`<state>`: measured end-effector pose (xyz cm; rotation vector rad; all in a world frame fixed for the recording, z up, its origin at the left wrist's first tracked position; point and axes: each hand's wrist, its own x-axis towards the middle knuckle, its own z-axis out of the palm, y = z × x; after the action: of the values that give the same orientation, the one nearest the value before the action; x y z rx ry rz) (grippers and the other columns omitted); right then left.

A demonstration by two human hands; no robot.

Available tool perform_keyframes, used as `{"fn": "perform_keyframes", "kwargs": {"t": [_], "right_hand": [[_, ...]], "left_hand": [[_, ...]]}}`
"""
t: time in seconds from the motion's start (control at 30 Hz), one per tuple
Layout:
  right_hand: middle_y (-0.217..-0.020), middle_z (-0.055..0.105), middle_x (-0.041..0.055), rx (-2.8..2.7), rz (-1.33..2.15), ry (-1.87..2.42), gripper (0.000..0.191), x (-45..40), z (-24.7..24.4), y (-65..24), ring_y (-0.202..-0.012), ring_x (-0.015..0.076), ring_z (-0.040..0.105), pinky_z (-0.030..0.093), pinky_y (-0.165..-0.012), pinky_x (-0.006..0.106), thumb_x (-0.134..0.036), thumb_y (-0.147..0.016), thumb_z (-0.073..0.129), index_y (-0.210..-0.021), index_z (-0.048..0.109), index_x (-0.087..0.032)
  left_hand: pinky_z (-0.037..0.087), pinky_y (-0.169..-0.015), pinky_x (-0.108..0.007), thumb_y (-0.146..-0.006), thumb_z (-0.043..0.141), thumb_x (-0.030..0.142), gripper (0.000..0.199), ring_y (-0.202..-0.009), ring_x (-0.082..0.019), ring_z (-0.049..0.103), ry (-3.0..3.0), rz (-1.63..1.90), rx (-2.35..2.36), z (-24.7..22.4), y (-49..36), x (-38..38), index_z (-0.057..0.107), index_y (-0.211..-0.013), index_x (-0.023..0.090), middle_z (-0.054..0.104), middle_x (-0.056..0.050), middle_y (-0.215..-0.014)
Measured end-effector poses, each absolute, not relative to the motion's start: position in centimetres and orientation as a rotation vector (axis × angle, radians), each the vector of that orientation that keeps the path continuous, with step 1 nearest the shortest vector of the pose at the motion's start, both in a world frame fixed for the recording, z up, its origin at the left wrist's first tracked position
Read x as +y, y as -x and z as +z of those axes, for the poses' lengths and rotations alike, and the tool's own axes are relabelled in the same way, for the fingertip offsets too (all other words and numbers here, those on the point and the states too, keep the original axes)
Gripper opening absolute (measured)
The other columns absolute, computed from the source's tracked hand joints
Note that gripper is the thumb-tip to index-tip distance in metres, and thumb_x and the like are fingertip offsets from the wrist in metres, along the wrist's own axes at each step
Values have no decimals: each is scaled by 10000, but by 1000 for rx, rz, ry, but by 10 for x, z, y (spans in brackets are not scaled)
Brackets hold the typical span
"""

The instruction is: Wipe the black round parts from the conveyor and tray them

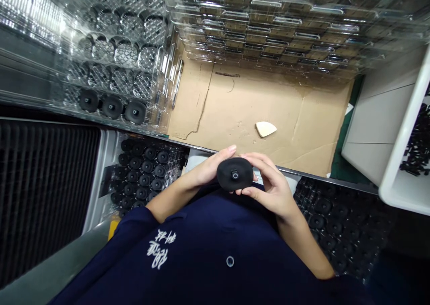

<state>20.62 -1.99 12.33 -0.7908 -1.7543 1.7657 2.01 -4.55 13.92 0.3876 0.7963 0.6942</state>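
A black rounded disc-like part (225, 179) with a short post and a pale ring at its centre is held up between both hands, close to my chest. My left hand (211, 166) is closed on its left edge, most of its fingers hidden behind the part. On the other side, my right hand (272, 184) grips the right edge, with the thumb below and curled fingers above. Beyond the hands, a small cream-coloured wedge-shaped piece (265, 129) lies on the cardboard-covered bench (248, 103).
At left, a clear compartment tray (126, 54) has three similar black parts (112, 106) in its front row. Clear trays (255, 27) are stacked at the back. A white bin (386, 175) with small black pieces stands right. Trays of black parts (144, 179) sit below the bench edge.
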Motion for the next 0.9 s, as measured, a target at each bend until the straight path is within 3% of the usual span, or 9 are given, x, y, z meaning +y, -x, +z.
{"fn": "perform_keyframes", "kwargs": {"t": [0.27, 0.4, 0.53, 0.67, 0.77, 0.9], "right_hand": [[-1286, 527, 21, -1763, 1821, 801, 539, -17, 124, -199, -1225, 179, 486, 421, -1021, 297, -318, -815, 705, -1321, 524, -365], [-1295, 538, 21, -1745, 1791, 846, 454, -16, 122, -195, -1223, 174, 487, 430, -1005, 300, -309, -884, 619, -1324, 525, -370], [-1260, 571, 23, -1613, 1718, 1048, 408, -14, 120, -194, -1094, 149, 562, 456, -966, 302, -292, -903, 590, -1303, 547, -364], [-1163, 631, 19, -1438, 1626, 1218, 304, -13, 120, -195, -991, 120, 598, 484, -911, 266, -265, -894, 604, -1191, 629, -324], [-1083, 664, 20, -1403, 1580, 1234, 290, -15, 124, -191, -964, 120, 615, 503, -880, 257, -238, -864, 643, -1147, 651, -298], [-943, 687, 12, -1435, 1469, 1158, 289, -22, 138, -182, -896, 125, 636, 520, -866, 284, -174, -852, 645, -1119, 651, -286]], "left_hand": [[386, -335, -233, -761, 331, 833, 849, -399, -138, 549, -377, 690, 726, 124, -13, -50, 700, -906, 83, 661, -73, -597], [465, -404, -248, -743, 375, 837, 870, -455, -161, 616, -343, 754, 641, 114, -7, -55, 666, -1048, 76, 688, -90, -677], [564, -659, -292, -808, 593, 601, 631, -843, -227, 710, -445, 986, 655, 114, -2, -61, 508, -1314, 234, 672, -125, -1124], [462, -995, -390, -739, 768, 285, 898, -1146, -231, 584, -985, 1240, 979, 120, 4, -69, 245, -1465, 357, 590, -91, -1231], [456, -996, -446, -712, 784, 214, 1049, -1141, -241, 560, -1401, 1316, 1143, 123, 9, -75, 103, -1498, 352, 558, -110, -1231], [480, -953, -488, -715, 783, 218, 1088, -1100, -256, 568, -1617, 1343, 1213, 126, 12, -79, 43, -1507, 317, 553, -136, -1217]]}}
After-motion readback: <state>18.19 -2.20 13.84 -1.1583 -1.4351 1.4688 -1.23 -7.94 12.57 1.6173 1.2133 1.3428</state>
